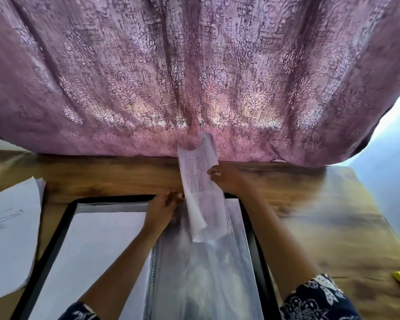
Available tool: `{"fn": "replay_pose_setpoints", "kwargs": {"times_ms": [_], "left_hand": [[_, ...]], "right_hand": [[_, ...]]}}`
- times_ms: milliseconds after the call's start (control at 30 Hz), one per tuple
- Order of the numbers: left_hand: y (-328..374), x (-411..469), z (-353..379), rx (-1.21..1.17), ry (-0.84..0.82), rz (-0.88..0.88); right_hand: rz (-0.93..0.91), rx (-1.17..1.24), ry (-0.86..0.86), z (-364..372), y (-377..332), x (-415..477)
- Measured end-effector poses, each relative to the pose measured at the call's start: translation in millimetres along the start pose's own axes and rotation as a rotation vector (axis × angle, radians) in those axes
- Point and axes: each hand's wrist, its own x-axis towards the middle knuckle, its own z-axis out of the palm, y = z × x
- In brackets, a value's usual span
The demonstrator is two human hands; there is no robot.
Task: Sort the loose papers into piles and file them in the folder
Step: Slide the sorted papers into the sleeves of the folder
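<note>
At the twelve o'clock edge of the open folder (113,199), the right hand (226,179) pinches a curled printed sheet (199,176) whose lower end seems inside the plastic sleeve (217,273). The left hand (162,209), at the sheet's eight o'clock, pinches the sleeve mouth. Pushed while curled, the sheet could snag and crease.

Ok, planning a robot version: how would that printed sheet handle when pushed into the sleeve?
Probably floppy: the printed sheet curls in the right hand. Likely light, pinched at one edge. It may buckle against the clear sleeve.
</note>
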Motion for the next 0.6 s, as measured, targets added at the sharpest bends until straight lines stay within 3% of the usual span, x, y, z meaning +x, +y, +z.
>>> {"fn": "replay_pose_setpoints", "kwargs": {"times_ms": [100, 167, 233, 367, 467, 600], "left_hand": [[18.5, -0.3, -3.0, -0.309, 0.043, -0.119], [24.0, 6.2, -9.8, -0.392, -0.065, -0.145], [18.3, 15.1, -15.7, -0.208, -0.184, -0.128], [7.9, 25.7, -24.9, 0.073, -0.147, -0.076], [1.0, 35.2, -30.2, 0.292, -0.226, -0.038], [2.4, 47.5, -41.5, 0.242, -0.408, -0.129]], "right_hand": [[-0.026, -0.043, 0.001, -6.5, 7.4, -7.8], [-0.008, 0.017, 0.005, -8.5, 11.5, -11.8], [0.015, 0.101, 0.018, -8.5, 16.8, -12.8], [0.102, 0.309, 0.038, -8.1, 30.3, -15.0], [0.163, 0.479, 0.005, -8.7, 36.4, -13.7], [0.214, 0.497, 0.005, -6.2, 43.8, -12.2]]}}
